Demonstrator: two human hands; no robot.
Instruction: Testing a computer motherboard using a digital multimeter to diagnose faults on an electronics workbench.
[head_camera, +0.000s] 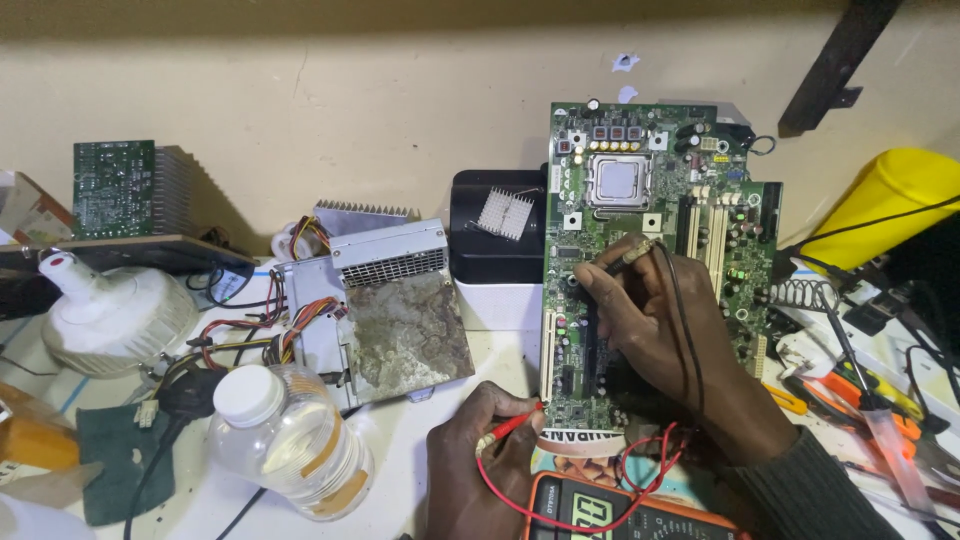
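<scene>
Green motherboard (640, 250) stands propped upright against the wall at the back of the worktop (410, 480); everything else is placed from it. Right hand (655, 325) lies over the board's middle, fingers closed around a black probe (632, 253), tip touching the board just below the silver CPU socket (618, 180). Black lead runs from the probe down over the wrist. Left hand (480, 455) sits at the board's lower left corner, fingers pinching a red probe (515, 425), tip at the board's bottom edge. Red lead loops below the board to an orange multimeter (620, 512), directly beneath the board at the frame edge, display lit, reading not told. Left of the board: black box with a small silver heatsink (506, 212) on top, then a grey power supply (395, 310) with a corroded side and coloured wires. Clear bottle (290, 435) with white cap lies further left and lower. Yellow container (890, 200) sits right of the board, tools below it.
</scene>
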